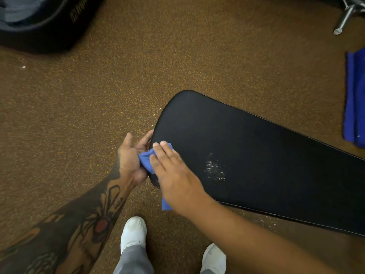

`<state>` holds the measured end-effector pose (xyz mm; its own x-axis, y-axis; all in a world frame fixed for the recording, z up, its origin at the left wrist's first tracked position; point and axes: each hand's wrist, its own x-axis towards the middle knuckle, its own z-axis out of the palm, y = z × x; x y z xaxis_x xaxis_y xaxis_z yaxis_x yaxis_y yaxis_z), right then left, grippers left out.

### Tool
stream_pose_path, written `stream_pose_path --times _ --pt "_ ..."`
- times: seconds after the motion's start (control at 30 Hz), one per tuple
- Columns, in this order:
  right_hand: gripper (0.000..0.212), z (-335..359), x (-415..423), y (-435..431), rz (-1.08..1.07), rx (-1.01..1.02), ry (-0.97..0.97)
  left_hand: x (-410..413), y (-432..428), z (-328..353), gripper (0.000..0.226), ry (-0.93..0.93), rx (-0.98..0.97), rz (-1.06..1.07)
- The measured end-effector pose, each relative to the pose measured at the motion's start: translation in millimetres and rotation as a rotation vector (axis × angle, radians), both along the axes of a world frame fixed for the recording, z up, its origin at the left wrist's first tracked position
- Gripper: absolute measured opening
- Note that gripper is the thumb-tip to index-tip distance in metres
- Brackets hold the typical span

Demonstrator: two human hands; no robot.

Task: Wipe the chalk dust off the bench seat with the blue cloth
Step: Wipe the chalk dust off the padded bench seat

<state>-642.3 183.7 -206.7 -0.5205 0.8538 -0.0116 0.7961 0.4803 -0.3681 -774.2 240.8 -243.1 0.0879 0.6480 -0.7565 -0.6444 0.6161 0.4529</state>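
Note:
A long black padded bench seat [256,155] runs from the middle of the view to the right edge. A patch of white chalk dust [215,171] marks its surface. The blue cloth [146,160] lies at the seat's near-left end. My right hand [173,171] presses flat on the cloth, left of the dust. My left hand [131,157] is at the seat's edge, gripping the cloth's left corner. A bit of cloth also hangs below my right wrist.
Brown speckled floor surrounds the bench. A black bag [39,22] lies at the top left. A folded blue mat [354,97] is at the right edge, a metal leg [343,18] at the top right. My white shoes [134,232] stand below the bench.

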Motion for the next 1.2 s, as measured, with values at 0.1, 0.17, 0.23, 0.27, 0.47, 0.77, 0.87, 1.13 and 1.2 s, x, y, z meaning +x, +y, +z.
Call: stream_pose_path --times 0.1,0.17,0.23,0.27,0.47,0.77,0.87,1.13,1.2 --pt "0.049 -5.3 17.9 22.1 -0.136 0.039 0.005 -1.3 0.4 -2.6 0.065 0.013 -0.002 -0.057" --pt "0.046 -7.0 16.4 39.1 -0.258 0.031 0.013 -2.8 -0.6 -6.5 0.066 0.011 0.002 -0.105" --pt "0.047 -4.8 4.5 38.5 -0.246 0.013 0.011 -2.2 -1.4 -5.5 0.066 0.014 0.026 -0.112" --pt "0.05 -3.2 -0.5 32.1 -0.182 0.015 0.013 -1.4 -1.2 -4.0 0.063 0.013 0.031 -0.094" --pt "0.07 21.6 36.9 -8.0 0.364 -0.041 -0.08 -5.9 1.6 -7.5 0.065 0.035 0.013 -0.129" --pt "0.047 0.2 51.5 50.8 0.102 0.065 -0.04 -2.7 0.7 -6.9 0.059 0.065 0.033 -0.15" --pt "0.055 8.5 30.7 16.3 0.275 0.007 -0.028 -2.2 1.8 -5.8 0.056 0.09 0.02 -0.125" --pt "0.048 9.6 70.7 7.6 -0.043 0.037 -0.092 8.3 2.3 -1.9 0.071 0.512 0.132 -0.398" --pt "0.051 20.9 63.7 4.9 -0.209 -0.01 -0.066 3.5 1.6 -13.2 0.082 0.732 0.235 -0.516"
